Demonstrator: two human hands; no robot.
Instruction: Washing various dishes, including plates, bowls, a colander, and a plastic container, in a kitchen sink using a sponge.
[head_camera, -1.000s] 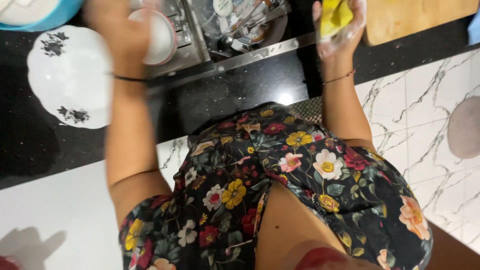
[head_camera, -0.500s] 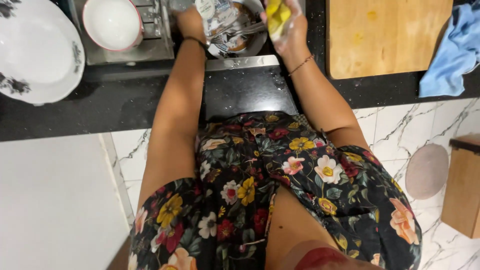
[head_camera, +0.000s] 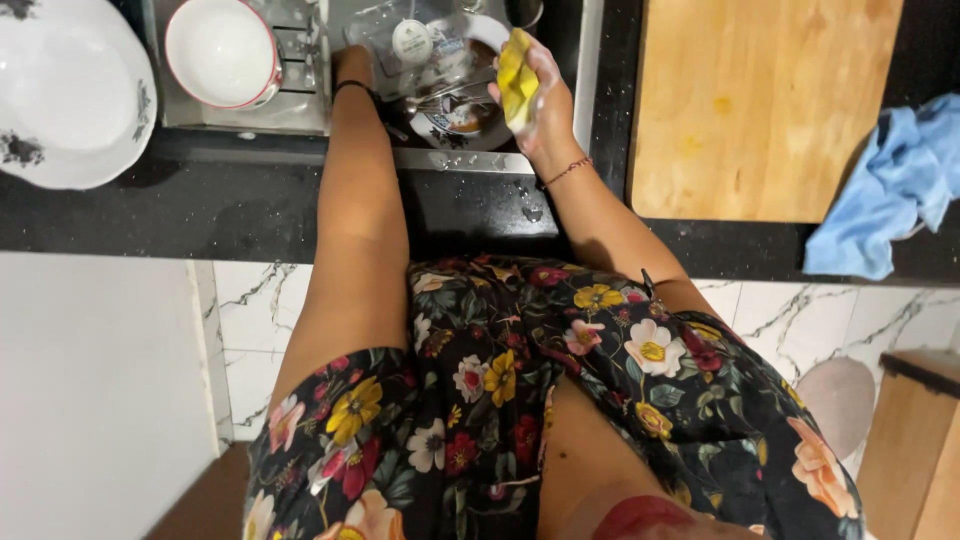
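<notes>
From the head camera, the right hand (head_camera: 540, 95), wet with suds, has its fingers closed round a soft yellow sponge (head_camera: 516, 75), held over the steel sink (head_camera: 590, 60) just above a dirty round plate (head_camera: 465, 120). The left hand (head_camera: 352, 62) reaches into the sink beside a clear plastic lid (head_camera: 415, 45); its fingers are hidden, so its grip cannot be told. A glossy white bowl (head_camera: 220, 50) sits on the drain rack, a flowered white plate (head_camera: 70, 90) is cut off at left, and a wooden board (head_camera: 765, 100) and crumpled blue cloth (head_camera: 880, 200) lie on the black counter (head_camera: 200, 210)
</notes>
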